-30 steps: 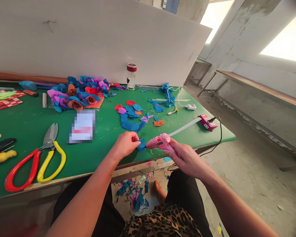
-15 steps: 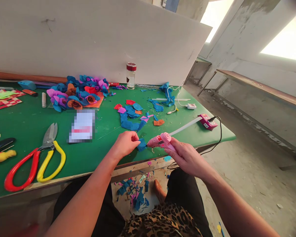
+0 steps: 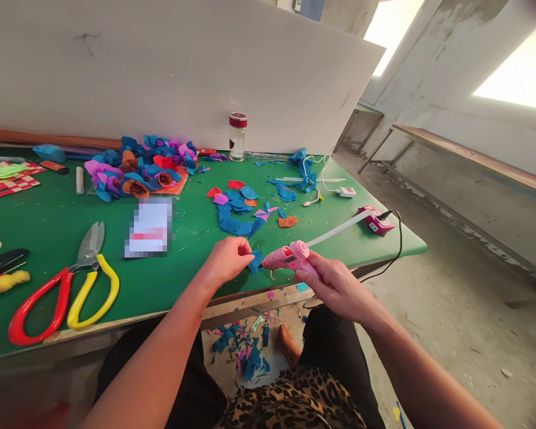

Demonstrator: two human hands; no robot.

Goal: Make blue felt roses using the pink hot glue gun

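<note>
From my end I have the left hand (image 3: 227, 260) above the near edge of the green surface (image 3: 190, 262), its thumb and index finger pinched narrow on the left side of a small blue paper piece (image 3: 255, 261). My right hand (image 3: 339, 286) wraps its fingers round the handle of a pink glue gun (image 3: 288, 257), held by the same near edge with its nozzle pointing left at the blue paper piece; I cannot tell whether the tip touches it or whether the trigger is squeezed. A long translucent glue stick (image 3: 338, 229) juts from the back of the gun toward the near right corner, where I see a magenta power strip (image 3: 373, 223) with a black plug (image 3: 384, 215) in it. Beyond the left hand lie loose paper petals (image 3: 233, 225), mostly blue. Near the far edge I see a bunch of paper flowers (image 3: 138, 167) and, to their right, a red-lidded glass jar (image 3: 237, 137). Red-and-yellow-handled shears (image 3: 89, 253) lie along the left part of the near edge, and a white charger (image 3: 346, 192) rests near the right edge
</note>
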